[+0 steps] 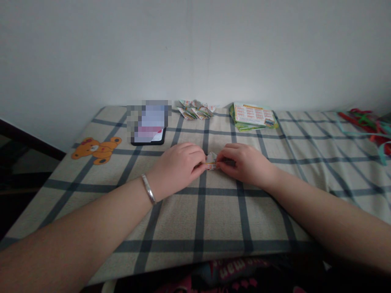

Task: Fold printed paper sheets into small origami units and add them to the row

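A small folded piece of printed paper (pixel 211 161) is pinched between my two hands, just above or on the checked tablecloth. My left hand (pixel 183 162), with a silver bangle at its wrist, grips the paper's left side between thumb and fingers. On the opposite side, my right hand (pixel 242 163) holds the paper's right edge in the same kind of pinch. The fingers cover both ends, so only the pale, peaked middle and a printed strip with an orange line show.
Several folded paper pieces (pixel 197 110) sit near the wall. To their right lies a stack of printed leaflets (pixel 253 116). A phone (pixel 148 142) with a blurred screen is at the back left, near a bear picture (pixel 97 150). Coloured ribbons (pixel 366 124) lie far right on rumpled tablecloth (pixel 220 221).
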`<state>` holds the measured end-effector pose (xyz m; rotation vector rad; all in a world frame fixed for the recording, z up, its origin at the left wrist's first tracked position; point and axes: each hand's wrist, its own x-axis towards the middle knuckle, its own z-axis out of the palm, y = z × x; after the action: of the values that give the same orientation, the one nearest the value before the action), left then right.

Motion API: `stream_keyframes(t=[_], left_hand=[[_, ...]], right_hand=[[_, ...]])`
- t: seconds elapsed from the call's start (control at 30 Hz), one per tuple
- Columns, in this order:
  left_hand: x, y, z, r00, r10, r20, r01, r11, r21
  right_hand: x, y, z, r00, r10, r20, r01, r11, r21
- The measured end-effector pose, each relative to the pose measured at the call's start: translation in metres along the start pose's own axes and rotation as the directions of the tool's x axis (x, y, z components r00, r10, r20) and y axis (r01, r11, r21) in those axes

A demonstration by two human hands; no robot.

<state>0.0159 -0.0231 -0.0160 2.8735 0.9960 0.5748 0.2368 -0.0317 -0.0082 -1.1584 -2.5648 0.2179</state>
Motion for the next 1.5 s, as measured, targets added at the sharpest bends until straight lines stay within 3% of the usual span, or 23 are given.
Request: stream_keyframes(t=[0.27,0.73,1.1,1.5], left_hand=[[0.003,0.003,-0.001,0.998,-0.055,0.034,0.054,0.998,0.025],[0.001,0.0,0.0,0.998,-0.062,-0.005,0.062,0.998,0.031],[-0.002,-0.004,0.0,0.998,0.057,0.04,-0.059,0.997,0.056],[-0.002,-0.007,0.004,0.979,0.201,-0.035,-0.197,0.975,0.108]], right_hand=[[0.004,-0.005,0.002,0.999,-0.015,0.028,0.019,0.99,-0.143],[0.006,-0.004,0.003,1.0,-0.002,-0.012,0.001,0.999,-0.046],[0.006,-0.001,0.004,0.999,-0.008,-0.036,0.007,1.0,-0.025],[0.006,0.002,0.004,0.999,-0.006,-0.049,0.005,1.0,-0.012]])
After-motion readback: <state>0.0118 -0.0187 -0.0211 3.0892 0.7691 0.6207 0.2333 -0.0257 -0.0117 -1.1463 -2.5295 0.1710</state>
